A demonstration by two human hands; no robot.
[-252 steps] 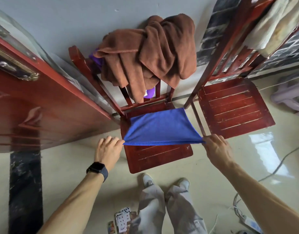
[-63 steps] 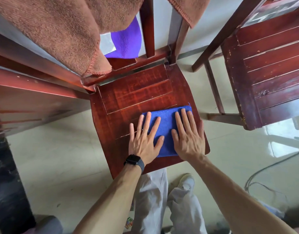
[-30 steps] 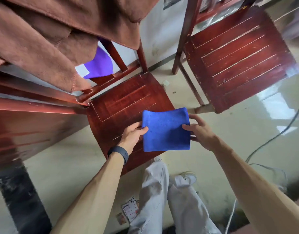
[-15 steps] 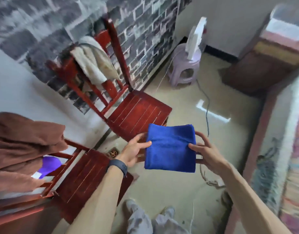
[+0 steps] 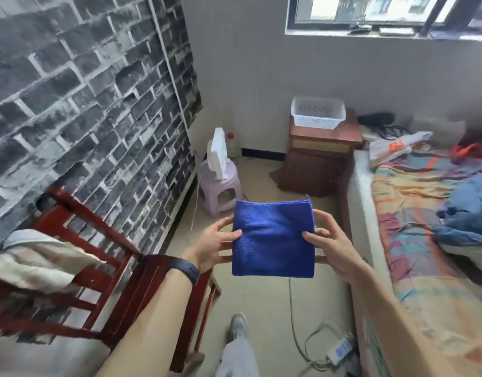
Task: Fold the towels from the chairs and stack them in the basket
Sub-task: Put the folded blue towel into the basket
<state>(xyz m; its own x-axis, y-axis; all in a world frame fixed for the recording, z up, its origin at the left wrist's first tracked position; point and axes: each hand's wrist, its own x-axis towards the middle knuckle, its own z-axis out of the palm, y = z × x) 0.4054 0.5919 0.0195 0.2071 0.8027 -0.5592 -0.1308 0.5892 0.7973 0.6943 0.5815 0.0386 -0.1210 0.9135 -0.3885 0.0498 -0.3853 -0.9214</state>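
Note:
A folded blue towel (image 5: 272,238) hangs flat in mid-air in front of me. My left hand (image 5: 214,244) pinches its left edge, thumb on top. My right hand (image 5: 329,242) pinches its right edge the same way. A white plastic basket (image 5: 317,113) stands on a dark wooden nightstand (image 5: 320,148) at the far wall, well beyond the towel. A cream towel (image 5: 38,261) is draped over the back of a red wooden chair (image 5: 117,273) at the lower left.
A lilac plastic stool (image 5: 220,187) carrying a white fan stands by the brick-pattern wall. A bed (image 5: 424,227) with colourful bedding runs along the right. A power strip and cables (image 5: 332,346) lie on the floor near my foot.
I have lifted the folded blue towel off the chair seat with both hands and turned right, away from the chairs. The basket on the nightstand has come into sight.

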